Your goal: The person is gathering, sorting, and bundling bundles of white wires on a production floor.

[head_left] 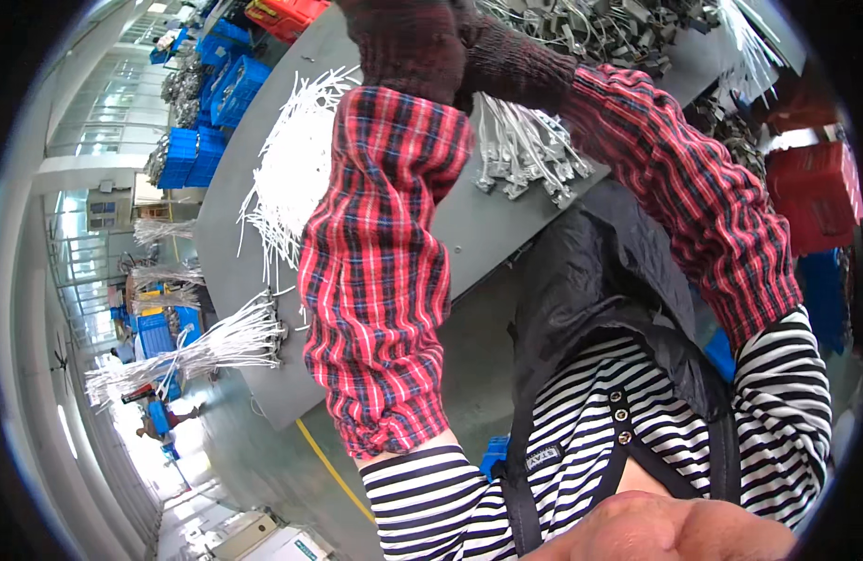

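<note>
Bundle of white cables [529,150], lying on the grey tabletop [469,234] just beyond the person's raised forearms, nearest of all the stock to the two gloved hands. Its strands run side by side from upper left to lower right, so the long axis slants across the picture; the grey connector ends fan out toward the lower right and the near edge of the tabletop. That lie probably keeps the ends within easy reach, though this is a judgement only.

The left hand [403,42], in a dark knitted glove, is lifted close to the top of the picture with its fingers curled inward; whether it holds anything cannot be told, since the palm is turned away and the fingertips are cut off by the frame. The right hand [506,61], gloved likewise, meets it at the wrist; its fingers are hidden behind the left hand, so its grip cannot be told either. Both forearms wear red plaid sleeve covers [384,271] over a striped shirt, seemingly to guard the cloth.

To the left on the tabletop spreads a loose heap of white ties [296,178]; a second bundle of white cables [221,341] overhangs the tabletop's left edge. Grey connectors [600,33] are piled at the far side. Blue crates [216,79] stand beyond the tabletop on the left, red crates [819,192] on the right.
</note>
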